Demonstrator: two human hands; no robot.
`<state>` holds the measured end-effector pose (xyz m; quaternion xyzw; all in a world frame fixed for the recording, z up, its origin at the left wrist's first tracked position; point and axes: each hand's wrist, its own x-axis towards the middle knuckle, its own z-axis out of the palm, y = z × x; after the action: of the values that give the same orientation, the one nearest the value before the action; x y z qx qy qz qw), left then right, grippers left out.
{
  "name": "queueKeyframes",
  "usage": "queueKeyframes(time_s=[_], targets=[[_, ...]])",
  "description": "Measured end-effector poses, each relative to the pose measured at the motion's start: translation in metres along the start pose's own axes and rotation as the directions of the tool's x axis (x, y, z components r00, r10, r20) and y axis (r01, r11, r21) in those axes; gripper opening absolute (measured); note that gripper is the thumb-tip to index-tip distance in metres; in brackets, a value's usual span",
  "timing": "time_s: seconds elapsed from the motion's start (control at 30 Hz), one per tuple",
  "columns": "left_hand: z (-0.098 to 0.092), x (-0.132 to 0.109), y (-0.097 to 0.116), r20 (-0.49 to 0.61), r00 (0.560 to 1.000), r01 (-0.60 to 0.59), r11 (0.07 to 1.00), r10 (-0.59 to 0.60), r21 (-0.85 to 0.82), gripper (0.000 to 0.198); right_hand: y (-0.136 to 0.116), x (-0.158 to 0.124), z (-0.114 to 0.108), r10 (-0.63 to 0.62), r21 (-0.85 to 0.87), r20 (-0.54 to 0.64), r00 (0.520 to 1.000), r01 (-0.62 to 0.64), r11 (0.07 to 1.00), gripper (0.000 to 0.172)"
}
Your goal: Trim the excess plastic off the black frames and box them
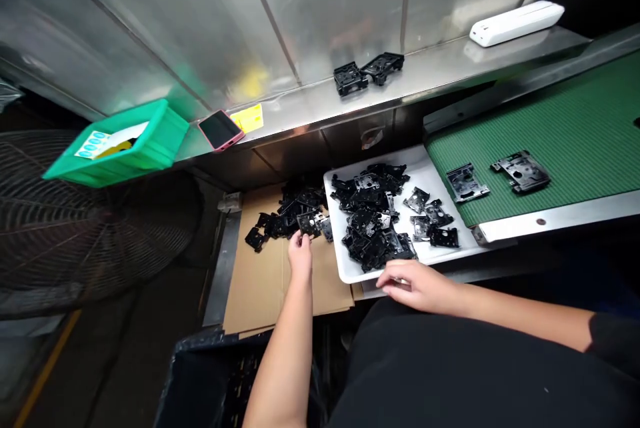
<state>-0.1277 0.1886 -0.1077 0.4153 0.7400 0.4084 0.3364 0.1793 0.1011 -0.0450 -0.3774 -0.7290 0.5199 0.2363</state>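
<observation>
My left hand (300,251) reaches over the brown cardboard sheet (260,281) and pinches a small black plastic part (309,223) at the edge of a loose pile of black parts (290,211). My right hand (413,283) rests at the near rim of a white tray (425,175), its fingers curled and touching the rim just below the heap of black parts (373,221) in the tray. Whether those fingers hold a part is hidden.
A green conveyor belt (565,121) at right carries two black parts (520,171). On the steel shelf (440,68) stand two more black parts (367,73), a white device (517,23), a pink phone (221,129) and a green bin (125,145). A dark crate (210,381) sits below; a fan (75,228) at left.
</observation>
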Motion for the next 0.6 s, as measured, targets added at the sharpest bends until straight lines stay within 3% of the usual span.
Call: queueKeyframes(time_s=[0.13, 0.3, 0.4, 0.5, 0.6], targets=[[-0.018, -0.078, 0.014, 0.109, 0.986, 0.155, 0.937, -0.126, -0.314, 0.035, -0.004, 0.022, -0.014, -0.031, 0.089, -0.022, 0.999, 0.033, 0.996, 0.017], [-0.027, -0.170, 0.053, 0.285, 0.948, 0.280, 0.801, -0.143, -0.529, 0.033, -0.012, 0.055, -0.024, -0.033, 0.257, 0.002, 0.999, 0.032, 0.966, 0.051], [-0.030, -0.194, 0.078, 0.347, 0.927, 0.331, 0.739, -0.141, -0.586, 0.038, -0.022, 0.067, -0.034, -0.065, 0.320, 0.067, 0.996, 0.041, 0.946, 0.044], [-0.034, -0.202, 0.096, 0.385, 0.913, 0.363, 0.695, -0.133, -0.621, 0.038, -0.031, 0.070, -0.046, -0.081, 0.351, 0.118, 0.990, 0.034, 0.936, 0.034], [-0.036, -0.207, 0.106, 0.416, 0.901, 0.386, 0.663, -0.123, -0.641, 0.038, -0.037, 0.068, -0.054, -0.089, 0.385, 0.134, 0.987, 0.031, 0.922, 0.035]])
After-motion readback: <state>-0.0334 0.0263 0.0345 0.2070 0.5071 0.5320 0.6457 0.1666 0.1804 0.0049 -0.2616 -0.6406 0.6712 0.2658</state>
